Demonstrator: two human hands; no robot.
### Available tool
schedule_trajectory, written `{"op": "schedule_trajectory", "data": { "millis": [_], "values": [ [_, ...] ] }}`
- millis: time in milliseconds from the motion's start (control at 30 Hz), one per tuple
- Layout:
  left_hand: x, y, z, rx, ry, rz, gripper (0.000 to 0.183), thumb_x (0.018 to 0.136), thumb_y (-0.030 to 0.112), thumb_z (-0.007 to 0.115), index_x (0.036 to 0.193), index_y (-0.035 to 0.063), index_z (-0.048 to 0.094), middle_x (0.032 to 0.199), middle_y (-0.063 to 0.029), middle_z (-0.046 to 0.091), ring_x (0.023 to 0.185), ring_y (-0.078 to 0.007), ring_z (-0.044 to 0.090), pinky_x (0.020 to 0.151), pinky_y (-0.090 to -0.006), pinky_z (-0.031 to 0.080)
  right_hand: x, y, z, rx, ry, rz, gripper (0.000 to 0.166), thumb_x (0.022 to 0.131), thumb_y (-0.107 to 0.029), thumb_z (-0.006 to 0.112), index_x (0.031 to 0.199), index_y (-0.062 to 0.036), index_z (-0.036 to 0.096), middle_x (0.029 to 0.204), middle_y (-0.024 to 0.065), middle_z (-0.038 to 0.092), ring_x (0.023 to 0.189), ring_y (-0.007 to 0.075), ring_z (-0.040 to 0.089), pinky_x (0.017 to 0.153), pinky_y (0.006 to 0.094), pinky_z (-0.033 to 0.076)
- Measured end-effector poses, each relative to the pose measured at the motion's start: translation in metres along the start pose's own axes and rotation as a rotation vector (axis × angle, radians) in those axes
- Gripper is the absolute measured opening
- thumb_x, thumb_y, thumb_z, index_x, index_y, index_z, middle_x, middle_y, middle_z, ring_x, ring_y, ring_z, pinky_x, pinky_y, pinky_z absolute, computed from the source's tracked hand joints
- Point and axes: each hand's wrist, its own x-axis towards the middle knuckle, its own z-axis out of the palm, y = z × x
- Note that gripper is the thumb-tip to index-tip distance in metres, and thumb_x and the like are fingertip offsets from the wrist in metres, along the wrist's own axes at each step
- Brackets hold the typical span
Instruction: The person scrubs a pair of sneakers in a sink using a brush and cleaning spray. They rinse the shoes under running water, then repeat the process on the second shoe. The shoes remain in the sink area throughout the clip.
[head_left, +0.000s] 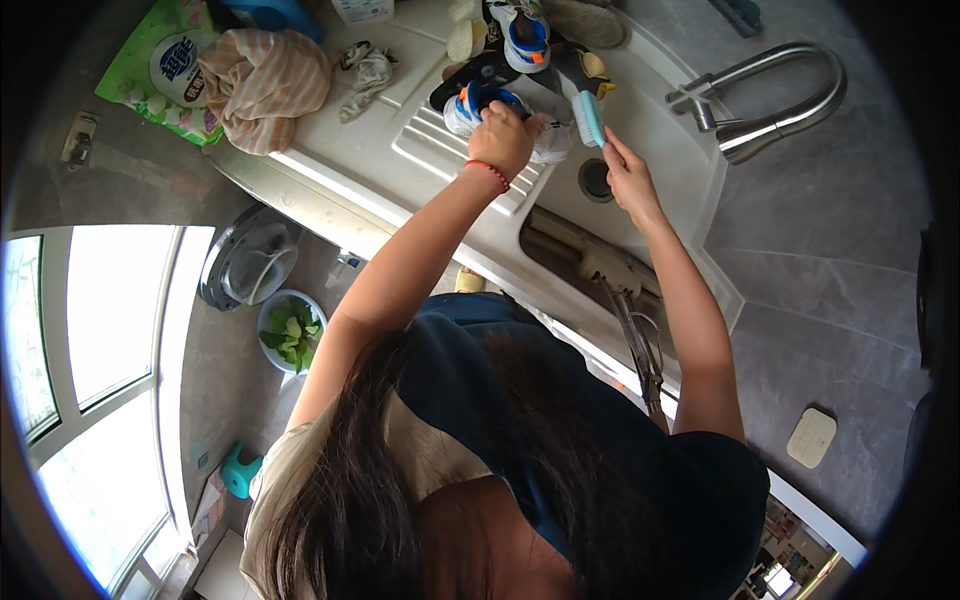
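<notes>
My left hand (501, 140), with a red beaded bracelet at its wrist, grips a white sneaker (459, 118) with blue lining and an orange tab. The hand hides much of the shoe, which lies over the ribbed washboard (431, 142) of the laundry sink. In my right hand (632, 180) is the handle of a turquoise scrub brush (591, 120), its white bristles facing left towards the sneaker but apart from it. A second white and blue sneaker (527, 45) sits just behind, among other shoes. Below the brush shows the round dark drain (596, 181).
A curved chrome faucet (780, 90) rises at right. Left on the counter are a striped cloth (266, 86), a green detergent bag (161, 67) and a wet crumpled cloth (367, 75). A basin of green leaves (291, 330) stands below, by a front-loading washer door (262, 262).
</notes>
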Motion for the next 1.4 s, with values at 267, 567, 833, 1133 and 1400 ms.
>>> {"op": "schedule_trajectory", "data": {
  "millis": [267,567,833,1133,1400],
  "values": [
    [-0.059,-0.051,-0.021,-0.489,-0.007,-0.153,0.059,0.080,0.051,0.056,0.089,-0.0055,0.043,0.075,-0.0212,0.057,0.070,-0.0334,0.058,0.067,-0.0372,0.046,-0.051,0.004,-0.004,-0.337,-0.167,-0.542,0.036,0.089,-0.021,0.049,0.126,-0.0172,0.046,0.091,0.0205,0.059,0.069,0.0231,0.060,0.064,0.0290,0.044],
    [-0.064,-0.067,-0.006,-0.493,0.064,-0.231,0.054,0.079,0.047,0.058,0.078,-0.0056,0.047,0.067,-0.0180,0.056,0.064,-0.0229,0.055,0.060,-0.0350,0.043,-0.063,-0.037,0.044,-0.787,-0.137,-0.553,0.041,0.086,-0.019,0.050,0.126,-0.0223,0.044,0.070,0.0198,0.059,0.058,0.0371,0.056,0.052,0.0428,0.044],
    [-0.060,-0.068,0.009,-0.400,0.229,-0.183,0.043,0.081,0.037,0.058,0.075,-0.0051,0.049,0.064,-0.0212,0.056,0.063,-0.0303,0.057,0.058,-0.0384,0.044,-0.049,-0.043,0.049,-0.872,-0.194,-0.570,0.043,0.087,-0.021,0.049,0.129,-0.0263,0.041,0.063,0.0207,0.057,0.059,0.0381,0.058,0.052,0.0465,0.046],
    [-0.056,-0.059,0.005,-0.414,0.201,-0.116,0.041,0.082,0.034,0.056,0.073,-0.0056,0.048,0.066,-0.0279,0.056,0.066,-0.0431,0.057,0.059,-0.0478,0.044,-0.007,-0.071,0.101,-0.919,-0.080,-0.588,0.043,0.087,-0.019,0.048,0.128,-0.0271,0.041,0.066,0.0217,0.057,0.065,0.0401,0.057,0.056,0.0465,0.045],
    [-0.057,-0.066,0.001,-0.365,0.202,-0.157,0.042,0.082,0.036,0.055,0.073,-0.0050,0.049,0.066,-0.0281,0.057,0.066,-0.0433,0.057,0.060,-0.0476,0.045,-0.051,-0.039,0.039,-0.952,-0.191,-0.491,0.044,0.088,-0.020,0.047,0.130,-0.0258,0.038,0.067,0.0220,0.057,0.064,0.0401,0.057,0.055,0.0456,0.044]
  ]
}}
